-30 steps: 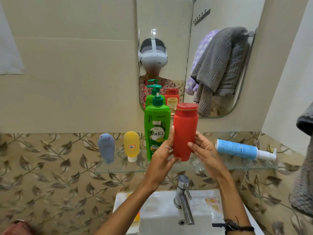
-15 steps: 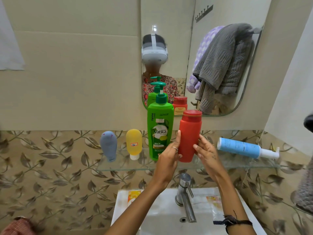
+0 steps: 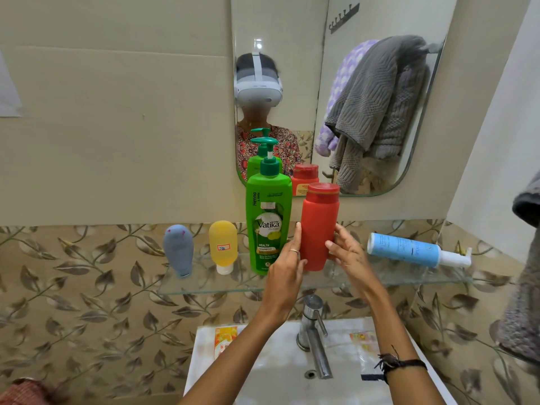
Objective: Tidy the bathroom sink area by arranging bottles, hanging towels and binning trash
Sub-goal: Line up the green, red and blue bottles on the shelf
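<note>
A red bottle (image 3: pixel 320 226) stands upright on the glass shelf (image 3: pixel 222 283), just right of a green pump shampoo bottle (image 3: pixel 268 223). My left hand (image 3: pixel 287 267) holds its lower left side, index finger up along the bottle and thumb on the front. My right hand (image 3: pixel 347 252) holds its lower right side. A grey tube (image 3: pixel 178 254) and a yellow tube (image 3: pixel 223 247) stand cap-down at the shelf's left. On the shelf's right end a blue pump bottle (image 3: pixel 409 249) lies on its side.
Below the shelf is a white sink (image 3: pixel 263 361) with a chrome tap (image 3: pixel 314 334). An orange sachet (image 3: pixel 225 337) and a clear wrapper (image 3: pixel 362 343) lie on its rim. A grey towel (image 3: pixel 526 287) hangs at the right edge. The mirror (image 3: pixel 292 83) reflects more towels.
Both hands have brought the red bottle down and set it on the glass shelf beside the green bottle. The other bottles have not moved.
</note>
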Demonstrator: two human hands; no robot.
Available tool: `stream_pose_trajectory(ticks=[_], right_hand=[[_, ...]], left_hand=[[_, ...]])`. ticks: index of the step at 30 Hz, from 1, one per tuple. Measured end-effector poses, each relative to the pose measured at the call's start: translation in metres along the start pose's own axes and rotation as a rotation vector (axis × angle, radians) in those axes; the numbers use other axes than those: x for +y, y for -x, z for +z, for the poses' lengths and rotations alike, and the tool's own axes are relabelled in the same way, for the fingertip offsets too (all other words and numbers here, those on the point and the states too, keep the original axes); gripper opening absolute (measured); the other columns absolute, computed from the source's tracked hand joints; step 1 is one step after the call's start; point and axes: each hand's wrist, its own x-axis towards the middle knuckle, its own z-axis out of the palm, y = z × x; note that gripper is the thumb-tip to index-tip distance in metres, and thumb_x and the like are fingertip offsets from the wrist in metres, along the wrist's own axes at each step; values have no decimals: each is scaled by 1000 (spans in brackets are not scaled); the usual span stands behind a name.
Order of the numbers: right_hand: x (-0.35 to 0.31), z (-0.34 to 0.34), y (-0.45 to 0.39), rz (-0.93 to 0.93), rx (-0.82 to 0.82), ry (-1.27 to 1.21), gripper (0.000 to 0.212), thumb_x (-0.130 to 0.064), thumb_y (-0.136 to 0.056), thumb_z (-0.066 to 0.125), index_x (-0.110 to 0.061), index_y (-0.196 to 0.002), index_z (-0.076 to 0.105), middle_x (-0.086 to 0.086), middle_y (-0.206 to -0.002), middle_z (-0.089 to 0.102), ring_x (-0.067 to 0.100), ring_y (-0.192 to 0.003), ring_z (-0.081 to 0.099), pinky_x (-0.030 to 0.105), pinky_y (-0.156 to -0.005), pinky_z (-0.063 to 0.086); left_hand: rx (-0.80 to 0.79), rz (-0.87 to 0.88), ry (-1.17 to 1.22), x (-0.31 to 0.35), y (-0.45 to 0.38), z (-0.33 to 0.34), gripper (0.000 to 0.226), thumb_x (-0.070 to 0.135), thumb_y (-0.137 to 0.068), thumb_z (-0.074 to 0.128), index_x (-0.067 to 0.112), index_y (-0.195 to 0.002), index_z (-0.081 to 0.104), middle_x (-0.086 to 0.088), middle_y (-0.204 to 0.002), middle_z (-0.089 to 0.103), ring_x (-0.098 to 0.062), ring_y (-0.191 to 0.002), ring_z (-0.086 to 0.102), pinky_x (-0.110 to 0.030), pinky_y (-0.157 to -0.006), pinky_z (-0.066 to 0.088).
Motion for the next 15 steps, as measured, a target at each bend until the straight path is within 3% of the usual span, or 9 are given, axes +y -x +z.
stream_pose_trajectory(ticks=[4, 7, 12, 15], right_hand=[[1, -5, 5, -19, 6, 16, 46, -3, -90, 53, -32, -125, 44, -7, -121, 58, -1, -107, 59, 18, -84, 52], [5, -15, 13, -34, 78, 49, 54, -8, -87, 60, -26, -134, 41, -4, -125, 55, 8, -114, 56, 26, -94, 48], [6, -26, 28, -43, 422, -106, 19, -12, -88, 60, -20, -104, 65, 1, -102, 69, 8, -90, 66, 19, -72, 56], [7, -33, 29, 22, 715, -300, 22, -5, -90, 55, -3, -112, 60, 6, -90, 66, 11, -77, 64, 17, -65, 57]], left_hand=[[90, 23, 28, 4, 8, -3, 79, 8, -90, 57, 28, -147, 6, -3, -133, 51, -12, -109, 59, -21, -88, 47], [211, 67, 72, 10, 11, -4, 67, 8, -88, 59, 23, -145, 27, -1, -113, 56, -6, -94, 61, -16, -80, 49], [104, 299, 74, 41, -2, 11, 21, 14, -92, 54, 9, -110, 62, -5, -98, 66, -11, -82, 63, -26, -70, 54], [-44, 295, 79, 61, -19, 32, 19, 16, -93, 51, 8, -103, 65, -7, -96, 67, -19, -83, 65, -34, -69, 53]])
